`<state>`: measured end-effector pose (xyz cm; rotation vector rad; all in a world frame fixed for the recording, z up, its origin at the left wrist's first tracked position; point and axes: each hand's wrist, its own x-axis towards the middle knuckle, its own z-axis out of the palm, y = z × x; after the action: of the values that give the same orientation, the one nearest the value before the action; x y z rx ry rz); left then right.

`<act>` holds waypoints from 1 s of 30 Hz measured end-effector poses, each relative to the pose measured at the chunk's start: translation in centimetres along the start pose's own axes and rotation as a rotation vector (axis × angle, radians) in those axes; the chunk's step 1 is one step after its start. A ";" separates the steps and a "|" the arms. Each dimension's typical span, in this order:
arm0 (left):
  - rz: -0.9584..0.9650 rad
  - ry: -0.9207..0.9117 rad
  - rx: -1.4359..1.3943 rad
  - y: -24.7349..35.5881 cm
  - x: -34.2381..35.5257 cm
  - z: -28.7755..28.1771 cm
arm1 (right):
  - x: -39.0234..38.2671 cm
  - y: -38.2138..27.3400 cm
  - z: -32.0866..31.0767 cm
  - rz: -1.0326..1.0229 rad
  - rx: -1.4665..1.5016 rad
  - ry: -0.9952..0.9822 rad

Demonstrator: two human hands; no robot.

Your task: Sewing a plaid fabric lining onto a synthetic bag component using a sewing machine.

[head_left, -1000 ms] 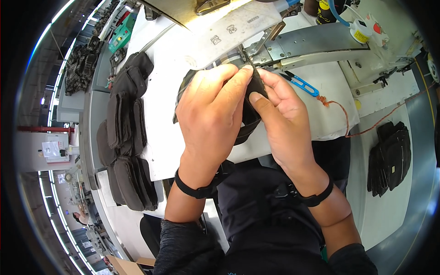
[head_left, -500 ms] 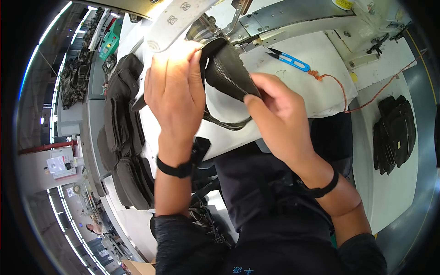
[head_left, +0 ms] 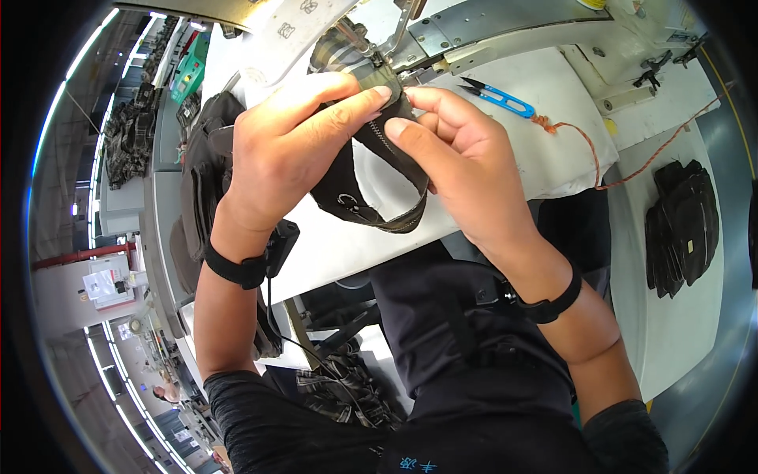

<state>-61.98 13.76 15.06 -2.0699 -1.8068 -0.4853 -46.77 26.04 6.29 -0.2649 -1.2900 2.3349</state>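
A dark fabric piece with a metal zipper (head_left: 404, 164) hangs in a loop just in front of the sewing machine's needle area (head_left: 379, 59). Its upper end lies by the presser foot, beside checked cloth (head_left: 338, 49). My left hand (head_left: 288, 146) pinches the piece's top edge from the left, thumb and forefinger together. On the other side my right hand (head_left: 470, 162) grips the same edge between thumb and fingers, close to the left fingertips. The loop's lower end, showing a zipper along its rim, droops over the white table (head_left: 332, 245). My fingers hide part of the seam.
Blue thread snips (head_left: 505, 101) on an orange cord (head_left: 588, 146) lie right of the machine. Stacked dark fabric pieces (head_left: 683, 229) rest on the right-hand surface. More dark pieces (head_left: 193, 189) are piled at left. Checked cloth (head_left: 355, 387) is heaped below the table.
My left hand has turned, its thumb and forefinger now pinching the top edge. My right hand has moved up the piece toward the needle. The loop hangs lower and wider.
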 end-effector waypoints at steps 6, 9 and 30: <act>0.000 -0.038 -0.048 0.0 0.1 -0.4 | 0.0 0.2 0.2 0.009 0.021 0.050; 0.049 0.011 0.036 -1.0 0.1 0.2 | 0.5 0.3 0.4 0.010 0.039 0.069; -0.385 0.051 0.246 4.0 1.4 1.4 | 1.6 0.1 0.3 -0.065 -0.082 0.067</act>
<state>-57.80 15.15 14.34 -1.5410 -2.1230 -0.3849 -48.27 26.51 6.47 -0.3193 -1.3434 2.2038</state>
